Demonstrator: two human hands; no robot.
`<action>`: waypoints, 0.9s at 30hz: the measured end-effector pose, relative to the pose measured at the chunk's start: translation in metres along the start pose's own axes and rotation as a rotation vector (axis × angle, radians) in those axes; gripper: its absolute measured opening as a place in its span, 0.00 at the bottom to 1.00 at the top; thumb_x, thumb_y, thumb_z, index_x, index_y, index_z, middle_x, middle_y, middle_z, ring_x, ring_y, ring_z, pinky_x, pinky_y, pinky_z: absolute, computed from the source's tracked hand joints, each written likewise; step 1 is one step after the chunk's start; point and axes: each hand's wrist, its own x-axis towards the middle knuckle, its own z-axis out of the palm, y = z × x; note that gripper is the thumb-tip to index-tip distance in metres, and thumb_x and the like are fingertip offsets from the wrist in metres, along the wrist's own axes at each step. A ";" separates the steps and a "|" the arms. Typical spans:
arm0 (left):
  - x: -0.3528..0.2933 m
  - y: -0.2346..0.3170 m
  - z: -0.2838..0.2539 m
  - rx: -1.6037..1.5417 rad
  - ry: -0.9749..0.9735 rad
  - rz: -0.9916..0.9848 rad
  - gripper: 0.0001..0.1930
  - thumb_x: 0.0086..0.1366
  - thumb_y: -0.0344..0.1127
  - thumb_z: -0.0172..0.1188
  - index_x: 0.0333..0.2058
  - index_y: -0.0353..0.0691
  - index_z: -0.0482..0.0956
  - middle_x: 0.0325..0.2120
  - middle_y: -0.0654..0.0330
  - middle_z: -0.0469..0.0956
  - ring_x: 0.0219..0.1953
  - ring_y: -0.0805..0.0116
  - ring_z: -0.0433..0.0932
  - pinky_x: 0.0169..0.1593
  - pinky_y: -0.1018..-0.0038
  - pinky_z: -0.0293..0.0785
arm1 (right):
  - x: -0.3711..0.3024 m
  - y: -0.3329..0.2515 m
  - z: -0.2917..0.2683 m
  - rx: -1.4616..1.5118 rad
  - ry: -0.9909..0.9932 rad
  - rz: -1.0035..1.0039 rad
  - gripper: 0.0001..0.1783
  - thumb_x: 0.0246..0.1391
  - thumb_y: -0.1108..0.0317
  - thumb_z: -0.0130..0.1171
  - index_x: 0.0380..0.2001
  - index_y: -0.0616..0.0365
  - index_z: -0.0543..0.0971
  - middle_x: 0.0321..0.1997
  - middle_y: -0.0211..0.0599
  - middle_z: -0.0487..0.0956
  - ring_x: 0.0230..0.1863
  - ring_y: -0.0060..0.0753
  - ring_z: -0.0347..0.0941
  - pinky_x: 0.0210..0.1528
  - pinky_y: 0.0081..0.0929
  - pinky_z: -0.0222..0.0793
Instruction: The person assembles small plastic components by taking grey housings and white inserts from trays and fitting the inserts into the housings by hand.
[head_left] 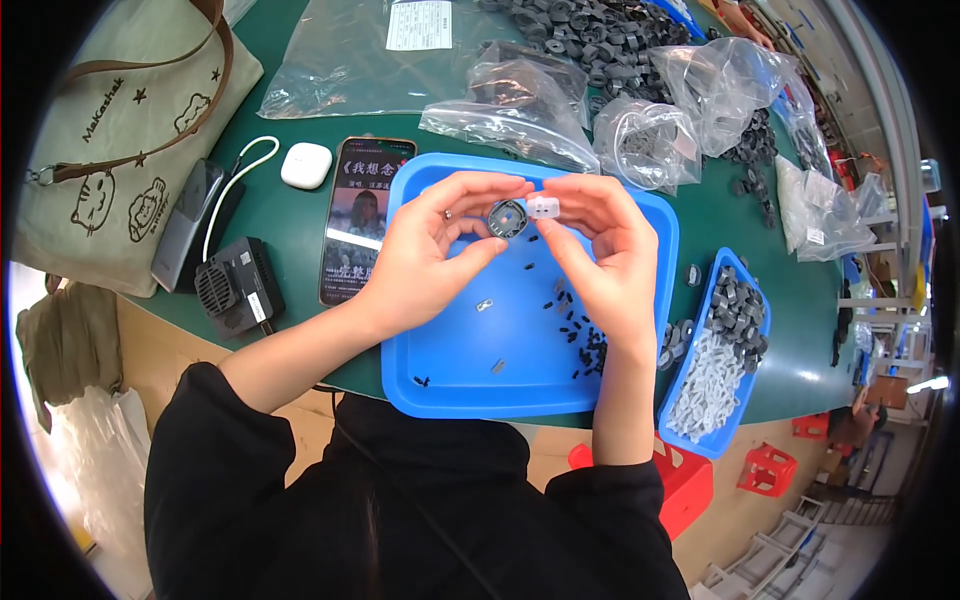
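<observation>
Over the blue tray (450,345), my left hand (430,245) pinches a round dark grey plastic housing (507,219), its hollow side turned up. Close beside it, my right hand (612,255) grips a small white plastic piece (543,207) with holes in its face, between thumb and fingers. The two parts are almost side by side; whether they touch I cannot tell. Many tiny black pieces (592,355) lie scattered at the tray's right, partly behind my right wrist. Two small clip-like pieces, one whitish (485,305) and one metallic (498,367), rest on the tray floor.
At the right, a narrower blue tray (702,447) holds white pieces (706,385) and dark grey parts (738,310). Clear plastic bags (515,100) and heaped dark parts (600,45) lie at the back. A phone (345,215), white case (306,165), black device (240,288) and cloth bag (130,150) are left.
</observation>
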 end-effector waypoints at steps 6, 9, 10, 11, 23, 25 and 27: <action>0.002 -0.001 -0.003 -0.122 0.055 -0.021 0.20 0.56 0.17 0.53 0.49 0.33 0.69 0.49 0.56 0.71 0.52 0.69 0.70 0.52 0.75 0.69 | -0.005 0.005 -0.002 -0.025 0.019 0.054 0.11 0.45 0.81 0.59 0.35 0.65 0.77 0.37 0.35 0.79 0.38 0.25 0.77 0.43 0.20 0.72; 0.002 -0.003 -0.007 -0.170 0.016 -0.072 0.20 0.56 0.17 0.53 0.49 0.32 0.69 0.49 0.55 0.71 0.51 0.69 0.71 0.53 0.74 0.69 | -0.006 0.004 -0.003 -0.065 -0.037 0.047 0.12 0.45 0.84 0.58 0.37 0.68 0.75 0.38 0.40 0.78 0.39 0.26 0.77 0.44 0.20 0.72; 0.003 -0.003 -0.007 -0.159 0.024 -0.075 0.20 0.56 0.17 0.52 0.49 0.31 0.69 0.49 0.55 0.71 0.50 0.69 0.71 0.54 0.74 0.69 | -0.005 0.004 -0.003 -0.063 -0.037 0.049 0.12 0.45 0.84 0.58 0.37 0.68 0.75 0.38 0.40 0.78 0.39 0.26 0.77 0.44 0.20 0.72; 0.003 -0.002 -0.006 -0.148 0.032 -0.078 0.20 0.56 0.17 0.52 0.49 0.31 0.69 0.49 0.54 0.71 0.49 0.69 0.72 0.54 0.74 0.69 | -0.005 0.005 -0.002 -0.074 -0.051 0.047 0.12 0.45 0.84 0.58 0.36 0.68 0.76 0.37 0.40 0.78 0.39 0.26 0.77 0.44 0.20 0.72; 0.005 0.003 -0.006 -0.130 -0.026 -0.091 0.21 0.60 0.22 0.51 0.54 0.33 0.65 0.52 0.54 0.68 0.53 0.66 0.69 0.57 0.70 0.66 | -0.005 0.004 0.001 -0.020 -0.035 0.099 0.13 0.44 0.83 0.60 0.36 0.66 0.74 0.35 0.36 0.78 0.35 0.22 0.76 0.40 0.17 0.71; 0.006 0.000 -0.009 -0.194 -0.029 -0.133 0.21 0.62 0.25 0.51 0.55 0.34 0.65 0.52 0.54 0.68 0.53 0.65 0.69 0.57 0.69 0.65 | -0.005 0.004 0.001 -0.007 -0.036 0.103 0.13 0.44 0.83 0.61 0.36 0.66 0.74 0.35 0.36 0.77 0.35 0.22 0.76 0.40 0.17 0.71; 0.006 0.000 -0.009 -0.258 -0.033 -0.176 0.21 0.63 0.27 0.52 0.55 0.34 0.64 0.52 0.54 0.68 0.53 0.65 0.69 0.57 0.69 0.65 | -0.005 0.004 -0.001 0.008 -0.065 0.077 0.13 0.44 0.83 0.61 0.36 0.66 0.74 0.34 0.36 0.77 0.36 0.22 0.75 0.40 0.17 0.71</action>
